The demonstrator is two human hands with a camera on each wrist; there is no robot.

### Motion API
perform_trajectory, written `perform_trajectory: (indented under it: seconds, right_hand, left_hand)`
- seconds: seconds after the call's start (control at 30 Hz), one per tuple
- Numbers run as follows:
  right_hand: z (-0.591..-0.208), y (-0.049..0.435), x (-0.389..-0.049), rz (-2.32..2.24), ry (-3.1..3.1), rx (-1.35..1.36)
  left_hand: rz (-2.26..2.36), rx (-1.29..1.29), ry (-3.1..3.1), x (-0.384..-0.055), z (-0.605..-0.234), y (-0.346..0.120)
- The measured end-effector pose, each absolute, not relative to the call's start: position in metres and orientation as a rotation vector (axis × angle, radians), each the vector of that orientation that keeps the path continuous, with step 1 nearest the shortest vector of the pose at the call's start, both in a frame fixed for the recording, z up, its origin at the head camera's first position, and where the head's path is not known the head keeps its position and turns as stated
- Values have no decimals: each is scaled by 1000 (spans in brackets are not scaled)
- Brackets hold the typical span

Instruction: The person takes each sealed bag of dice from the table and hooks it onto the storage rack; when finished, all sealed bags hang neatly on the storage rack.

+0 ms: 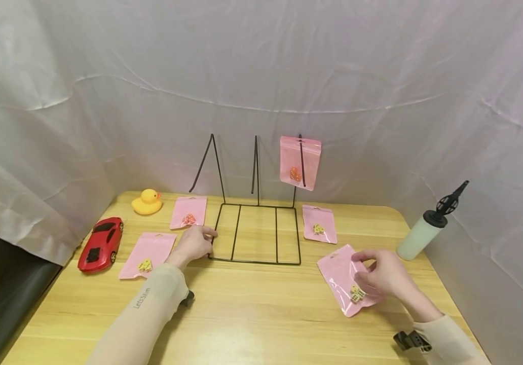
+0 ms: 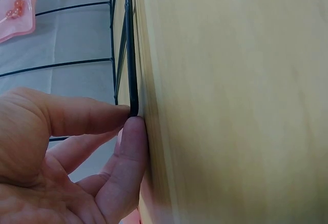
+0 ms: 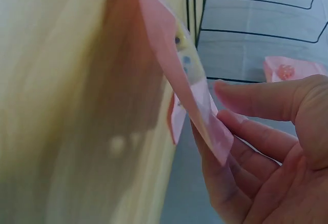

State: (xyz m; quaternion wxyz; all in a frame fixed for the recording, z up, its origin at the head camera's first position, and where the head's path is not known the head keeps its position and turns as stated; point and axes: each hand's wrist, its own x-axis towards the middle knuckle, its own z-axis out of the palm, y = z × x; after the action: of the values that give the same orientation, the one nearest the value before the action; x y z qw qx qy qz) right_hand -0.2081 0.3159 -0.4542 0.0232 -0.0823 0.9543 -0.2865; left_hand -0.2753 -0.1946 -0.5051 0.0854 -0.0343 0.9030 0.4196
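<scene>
My left hand (image 1: 194, 245) is at the near left corner of a black wire display rack (image 1: 254, 262). In the left wrist view, thumb and forefinger (image 2: 130, 147) pinch the bent wire at that corner. My right hand (image 1: 386, 274) holds a pink zip bag (image 1: 338, 274) by its right side, in front and to the right of the rack. Yellow dice (image 1: 357, 293) show through its clear face. In the right wrist view the bag (image 3: 166, 55) stands tilted over the table, fingers behind its edge. Another pink bag (image 1: 289, 152) with orange dice hangs on the rack's right hook.
Pink bags with dice lie left of the rack (image 1: 188, 209), farther left (image 1: 154, 248) and right of it (image 1: 318, 218). A yellow rubber duck (image 1: 147, 203) and red toy car (image 1: 102, 243) stand at left. A hand pump (image 1: 421, 235) stands at right. Pale curtains (image 1: 261, 66) surround the table.
</scene>
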Motion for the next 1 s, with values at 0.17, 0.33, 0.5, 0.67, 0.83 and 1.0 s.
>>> perform_trajectory:
  seconds: [0.17,0.33,0.5,0.67,0.83,1.0]
  right_hand:
    - [-445,313,-207,-906,2950,-336]
    - [-434,306,-207,-963,2935,-403]
    - [-424,296,-205,-1016,2894,-424]
    - [-414,285,-202,-1061,2899,-464]
    - [-407,276,-200,-1097,2949,-564]
    - [-403,266,-198,-1138,2939,-628]
  left_hand:
    - [1229,-150,2695,-261,-486,-185]
    - [1206,-153,2704,-261,-487,-186]
    - [1210,-130,2703,-285,-518,-198]
    - [1213,-145,2687,-299,-540,-205]
    - [1210,-150,2702,-276,-506,-193]
    - [1208,-145,2707,-270,-497,-190]
